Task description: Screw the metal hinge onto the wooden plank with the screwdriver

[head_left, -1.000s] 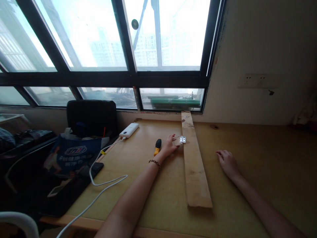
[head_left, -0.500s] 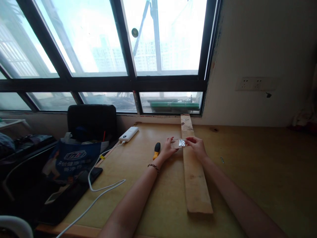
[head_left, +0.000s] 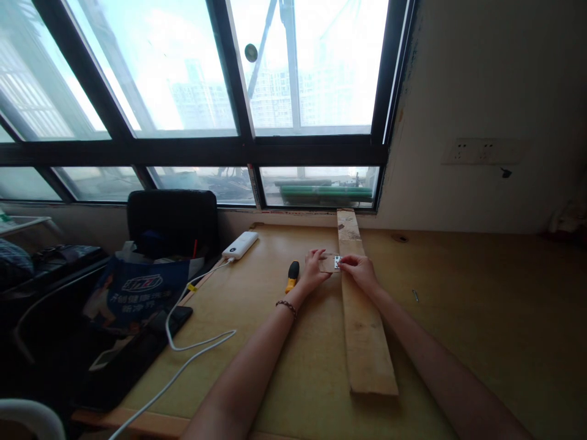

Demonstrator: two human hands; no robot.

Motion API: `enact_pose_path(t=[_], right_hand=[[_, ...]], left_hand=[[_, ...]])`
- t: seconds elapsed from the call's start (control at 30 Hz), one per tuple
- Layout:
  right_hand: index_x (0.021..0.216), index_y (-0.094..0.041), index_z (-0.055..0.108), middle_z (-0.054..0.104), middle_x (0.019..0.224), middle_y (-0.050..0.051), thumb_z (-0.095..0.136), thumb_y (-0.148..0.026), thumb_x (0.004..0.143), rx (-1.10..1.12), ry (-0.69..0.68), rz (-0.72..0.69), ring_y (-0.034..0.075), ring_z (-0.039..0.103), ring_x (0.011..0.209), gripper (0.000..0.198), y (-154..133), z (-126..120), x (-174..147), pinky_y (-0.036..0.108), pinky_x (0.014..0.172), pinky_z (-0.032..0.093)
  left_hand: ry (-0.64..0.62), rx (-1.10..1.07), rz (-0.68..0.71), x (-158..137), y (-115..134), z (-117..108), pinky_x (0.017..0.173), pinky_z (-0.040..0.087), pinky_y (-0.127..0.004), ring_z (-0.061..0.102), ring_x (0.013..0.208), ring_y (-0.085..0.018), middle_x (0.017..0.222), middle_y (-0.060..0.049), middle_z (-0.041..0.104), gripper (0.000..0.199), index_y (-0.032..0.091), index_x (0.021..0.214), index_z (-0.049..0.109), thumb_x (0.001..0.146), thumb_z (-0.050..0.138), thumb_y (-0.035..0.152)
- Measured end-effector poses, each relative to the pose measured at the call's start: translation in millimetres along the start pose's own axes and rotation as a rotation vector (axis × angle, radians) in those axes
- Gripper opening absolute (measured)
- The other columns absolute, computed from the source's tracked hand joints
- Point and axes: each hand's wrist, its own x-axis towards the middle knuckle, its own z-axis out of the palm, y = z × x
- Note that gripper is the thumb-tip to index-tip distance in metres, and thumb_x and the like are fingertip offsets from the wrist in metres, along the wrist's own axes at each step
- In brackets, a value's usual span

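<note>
My left hand [head_left: 315, 269] is closed around a small pale wood piece [head_left: 327, 263], fingers on its left end. A silver metal hinge [head_left: 337, 261] lies at the right end of that piece, over the long wooden board [head_left: 367, 330]. My right hand [head_left: 358, 269] pinches the hinge's right side between thumb and fingers. Only one leaf shows now; whether the other is folded or covered by my fingers I cannot tell. Left of my left wrist lies a screwdriver [head_left: 292, 277] with a black and yellow handle.
The long board runs from the window sill toward me across the table [head_left: 266, 366]. A small metal piece [head_left: 415, 295] lies to the right. At the left edge are a white power bank [head_left: 240, 245] and its white cable [head_left: 202, 352]. A blue bag [head_left: 137, 293] stands beyond the edge.
My right fingers have shifted left over the hinge. Both its leaves were showing before, and now one is. My left hand stays on the small wood piece. The view has shifted slightly.
</note>
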Motion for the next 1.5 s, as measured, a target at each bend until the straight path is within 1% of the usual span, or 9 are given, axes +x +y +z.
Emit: enact_pose_path(t=[0.2, 0.43, 0.6, 0.7, 1.03, 1.23, 1.33, 1.43, 1.5], right_hand=[[0.072, -0.018, 0.069, 0.069, 0.071, 0.004, 0.066, -0.032, 0.061, -0.085, -0.001, -0.002, 0.018, 0.063, 0.064, 0.018, -1.7, 0.2, -1.4, 0.028, 0.063, 0.048], [0.072, -0.018, 0.07, 0.068, 0.068, 0.003, 0.064, -0.033, 0.064, -0.212, -0.013, -0.042, 0.016, 0.06, 0.061, 0.018, -4.1, -0.4, -2.1, 0.026, 0.06, 0.044], [0.072, -0.019, 0.07, 0.066, 0.073, 0.003, 0.063, -0.033, 0.065, -0.312, 0.008, -0.096, 0.014, 0.055, 0.058, 0.017, -6.2, -1.1, -2.0, 0.025, 0.058, 0.041], [0.072, -0.019, 0.071, 0.064, 0.071, 0.003, 0.063, -0.034, 0.065, -0.356, 0.007, -0.106, 0.012, 0.052, 0.055, 0.018, -6.6, -0.9, -1.6, 0.024, 0.056, 0.039], [0.069, -0.021, 0.072, 0.064, 0.073, 0.002, 0.064, -0.029, 0.065, -0.359, 0.003, -0.133, 0.013, 0.054, 0.059, 0.011, -6.5, 0.0, -2.8, 0.024, 0.06, 0.04], [0.067, -0.02, 0.07, 0.063, 0.073, 0.003, 0.064, -0.027, 0.065, -0.391, -0.008, -0.136, 0.013, 0.053, 0.058, 0.01, -9.8, -0.8, -4.8, 0.024, 0.059, 0.041], [0.072, -0.019, 0.07, 0.063, 0.072, 0.003, 0.065, -0.028, 0.064, -0.372, 0.002, -0.129, 0.014, 0.054, 0.059, 0.013, -12.6, -0.1, -7.4, 0.025, 0.06, 0.042], [0.085, -0.017, 0.067, 0.065, 0.078, 0.005, 0.065, -0.032, 0.064, -0.288, 0.011, -0.087, 0.015, 0.057, 0.061, 0.026, -16.4, -11.7, -10.7, 0.026, 0.06, 0.045], [0.087, -0.016, 0.066, 0.066, 0.083, 0.007, 0.063, -0.035, 0.066, -0.295, 0.036, -0.073, 0.017, 0.059, 0.065, 0.029, -17.2, -33.4, -13.6, 0.027, 0.06, 0.046]], left_hand=[[0.001, 0.0, 0.009, -0.1, -1.5, -0.6, 0.095, 0.035, -0.04, 0.042, 0.11, -0.024, 0.115, -0.011, 0.041, 0.065, 0.018, 0.117, 0.044, 0.056, 0.068, 0.016], [-0.003, -0.001, 0.016, 0.2, 0.0, -1.5, 0.094, 0.036, -0.04, 0.042, 0.109, -0.024, 0.115, -0.01, 0.041, 0.065, 0.019, 0.117, 0.044, 0.057, 0.068, 0.016], [-0.002, -0.004, 0.025, 0.3, 1.4, -2.5, 0.095, 0.034, -0.04, 0.042, 0.11, -0.024, 0.115, -0.01, 0.042, 0.065, 0.019, 0.117, 0.045, 0.056, 0.069, 0.017], [-0.006, -0.006, 0.016, 0.2, 2.6, -3.4, 0.095, 0.034, -0.04, 0.042, 0.11, -0.024, 0.115, -0.009, 0.042, 0.065, 0.02, 0.117, 0.046, 0.056, 0.07, 0.019], [-0.017, -0.026, 0.003, -0.2, 0.2, -1.3, 0.095, 0.035, -0.039, 0.043, 0.11, -0.024, 0.115, -0.01, 0.042, 0.065, 0.019, 0.116, 0.046, 0.057, 0.072, 0.025], [-0.019, -0.001, 0.023, -0.6, -1.1, -1.6, 0.095, 0.035, -0.041, 0.043, 0.11, -0.024, 0.116, -0.011, 0.042, 0.064, 0.018, 0.117, 0.045, 0.058, 0.07, 0.021], [-0.026, 0.019, 0.011, -0.9, -0.4, -2.1, 0.094, 0.035, -0.042, 0.042, 0.11, -0.024, 0.116, -0.011, 0.043, 0.063, 0.019, 0.116, 0.045, 0.058, 0.069, 0.019], [-0.025, 0.013, 0.02, -1.2, -0.8, -1.9, 0.094, 0.035, -0.042, 0.042, 0.11, -0.024, 0.115, -0.011, 0.043, 0.065, 0.019, 0.116, 0.045, 0.057, 0.07, 0.018], [-0.027, 0.011, 0.018, -1.3, -1.5, -1.6, 0.094, 0.035, -0.042, 0.042, 0.111, -0.024, 0.116, -0.011, 0.042, 0.066, 0.019, 0.117, 0.045, 0.057, 0.07, 0.018]])
